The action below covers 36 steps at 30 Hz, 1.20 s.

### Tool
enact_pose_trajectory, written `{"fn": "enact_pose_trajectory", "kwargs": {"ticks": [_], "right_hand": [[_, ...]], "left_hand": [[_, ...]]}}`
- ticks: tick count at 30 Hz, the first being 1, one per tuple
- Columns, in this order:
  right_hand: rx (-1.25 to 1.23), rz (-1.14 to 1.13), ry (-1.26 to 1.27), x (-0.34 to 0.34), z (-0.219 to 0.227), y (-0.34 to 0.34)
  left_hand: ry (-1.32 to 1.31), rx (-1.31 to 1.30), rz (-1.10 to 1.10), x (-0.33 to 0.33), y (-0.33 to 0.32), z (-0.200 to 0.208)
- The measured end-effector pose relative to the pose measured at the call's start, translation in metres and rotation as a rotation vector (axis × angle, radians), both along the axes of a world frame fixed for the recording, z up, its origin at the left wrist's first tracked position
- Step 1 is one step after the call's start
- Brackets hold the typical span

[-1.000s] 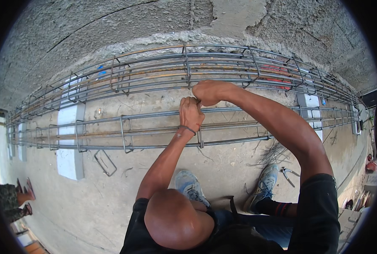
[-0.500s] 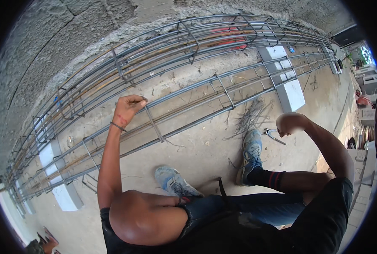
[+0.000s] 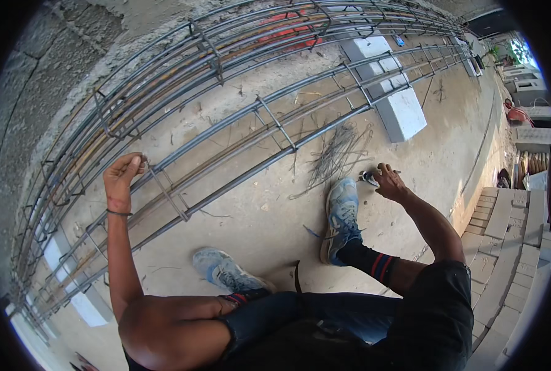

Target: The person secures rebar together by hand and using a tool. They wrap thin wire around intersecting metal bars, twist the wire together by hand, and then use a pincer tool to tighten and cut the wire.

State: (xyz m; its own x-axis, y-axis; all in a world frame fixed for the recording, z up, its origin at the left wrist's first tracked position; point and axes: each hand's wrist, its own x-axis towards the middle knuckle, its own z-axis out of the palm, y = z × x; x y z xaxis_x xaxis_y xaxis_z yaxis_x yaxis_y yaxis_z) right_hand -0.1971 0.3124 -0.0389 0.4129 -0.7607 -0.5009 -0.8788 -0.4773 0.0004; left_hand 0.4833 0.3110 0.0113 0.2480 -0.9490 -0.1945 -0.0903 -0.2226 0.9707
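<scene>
My left hand (image 3: pixel 124 176) is closed in a pinch on a thin tie wire (image 3: pixel 144 163). It is beside the end of a stirrup on the nearer steel rebar cage (image 3: pixel 226 177). Low over the floor by my right shoe (image 3: pixel 342 213), my right hand (image 3: pixel 391 183) has its fingers bent round a pair of pincers (image 3: pixel 368 178). The hand covers most of the handles, and the jaws show at its left. A loose pile of cut tie wires (image 3: pixel 337 151) lies on the concrete just beyond that shoe.
A second rebar cage (image 3: pixel 210 52) runs behind, along a rough wall (image 3: pixel 40 80). White blocks (image 3: pixel 404 117) hold up the bars. A red object (image 3: pixel 284 31) shows through the back cage. Stacked grey blocks (image 3: pixel 498 247) stand on the right.
My right hand has come down from above the pincers and closed on them. My left hand stays at the stirrup. The whole view has shifted, with the scene sliding left.
</scene>
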Motion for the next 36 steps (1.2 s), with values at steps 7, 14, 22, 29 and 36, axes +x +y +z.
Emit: {"fn": "enact_pose_trajectory", "kwargs": {"ticks": [7, 14, 22, 29, 36], "right_hand": [[-0.08, 0.102, -0.045, -0.016, -0.01, 0.003], [-0.14, 0.144, -0.189, 0.039, 0.067, -0.009], [0.964, -0.737, -0.7, 0.221, 0.224, -0.019], [-0.048, 0.587, 0.07, 0.299, 0.253, -0.017], [-0.365, 0.804, 0.194, 0.382, 0.26, -0.11]], "left_hand": [[0.227, -0.125, 0.264, -0.001, 0.001, -0.005], [0.09, -0.14, 0.282, -0.001, 0.019, -0.005], [-0.148, -0.079, 0.076, -0.023, 0.004, -0.019], [-0.188, -0.134, -0.045, -0.005, -0.008, -0.016], [-0.461, -0.085, -0.218, 0.009, -0.007, 0.04]]}}
